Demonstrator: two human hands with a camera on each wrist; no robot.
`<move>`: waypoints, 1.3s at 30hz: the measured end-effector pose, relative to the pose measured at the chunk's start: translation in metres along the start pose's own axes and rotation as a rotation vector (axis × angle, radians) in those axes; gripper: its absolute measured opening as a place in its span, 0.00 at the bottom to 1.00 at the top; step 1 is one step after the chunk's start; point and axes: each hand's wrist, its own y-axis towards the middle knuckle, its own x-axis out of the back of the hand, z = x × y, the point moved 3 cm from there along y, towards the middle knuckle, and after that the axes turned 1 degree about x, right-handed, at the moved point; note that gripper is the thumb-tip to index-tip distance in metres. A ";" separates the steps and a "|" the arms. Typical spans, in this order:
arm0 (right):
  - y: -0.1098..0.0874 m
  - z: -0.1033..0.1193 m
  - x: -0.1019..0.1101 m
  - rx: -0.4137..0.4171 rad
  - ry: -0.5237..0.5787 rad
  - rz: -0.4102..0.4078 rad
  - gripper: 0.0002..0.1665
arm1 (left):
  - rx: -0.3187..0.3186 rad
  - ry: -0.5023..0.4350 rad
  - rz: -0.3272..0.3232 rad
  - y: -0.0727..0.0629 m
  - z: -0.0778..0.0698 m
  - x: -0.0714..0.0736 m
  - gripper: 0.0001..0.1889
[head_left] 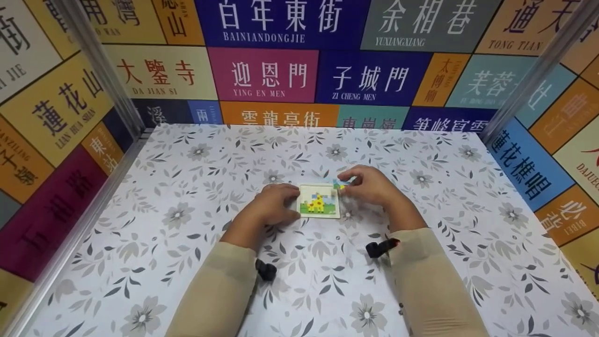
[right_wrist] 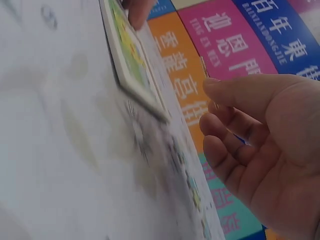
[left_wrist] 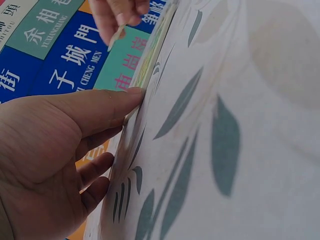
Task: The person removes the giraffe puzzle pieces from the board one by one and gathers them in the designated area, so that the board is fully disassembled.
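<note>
A small square puzzle board (head_left: pixel 319 214) with a pale frame lies flat on the table, showing a yellow giraffe on green, partly filled in. Fingers and thumb of my left hand (head_left: pixel 277 204) touch its left edge, the thumb (left_wrist: pixel 112 107) lying straight along the rim. Above the board's right side, my right hand (head_left: pixel 374 185) pinches a thin puzzle piece (left_wrist: pixel 116 38) between thumb and fingertips. The piece appears edge-on in the left wrist view, so its picture is hidden there. Beyond the board, small colourful loose pieces (right_wrist: pixel 192 187) lie on the table, blurred in the right wrist view.
A white cloth with grey flowers and leaves covers the table (head_left: pixel 187 262). Colourful panels with Chinese lettering (head_left: pixel 269 75) stand along the back and both sides. Small black devices (head_left: pixel 266 270) are worn at both wrists, over beige sleeves (head_left: pixel 213 290).
</note>
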 end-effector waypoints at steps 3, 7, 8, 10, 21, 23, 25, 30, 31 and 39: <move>-0.001 -0.014 0.006 -0.022 0.009 -0.001 0.24 | 0.000 -0.007 -0.009 0.000 0.000 0.000 0.34; -0.001 -0.026 0.006 -0.046 0.030 0.021 0.26 | 0.014 -0.018 -0.006 -0.001 0.000 0.000 0.35; -0.001 -0.027 0.005 -0.055 0.028 0.028 0.27 | 0.020 -0.021 -0.005 -0.001 -0.001 0.000 0.35; 0.000 -0.030 0.005 -0.082 0.027 0.034 0.27 | 0.028 -0.024 -0.002 -0.001 -0.001 0.000 0.35; 0.003 -0.034 0.002 -0.071 -0.023 0.049 0.27 | 0.027 -0.042 0.007 -0.001 -0.001 0.000 0.34; 0.003 -0.034 0.002 -0.041 -0.039 0.052 0.28 | 0.020 -0.042 0.007 -0.001 -0.001 0.000 0.34; 0.004 -0.033 0.002 -0.043 -0.042 0.053 0.28 | 0.020 -0.045 0.009 -0.001 -0.001 0.000 0.34; 0.002 -0.031 0.002 -0.073 -0.031 0.056 0.30 | 0.028 -0.045 0.010 0.000 0.001 -0.001 0.34; 0.001 -0.030 0.003 -0.074 -0.027 0.051 0.30 | 0.030 -0.042 0.013 0.000 0.001 -0.002 0.34; -0.001 -0.005 -0.001 0.011 -0.002 0.002 0.29 | 0.042 -0.045 0.022 0.001 0.001 -0.001 0.35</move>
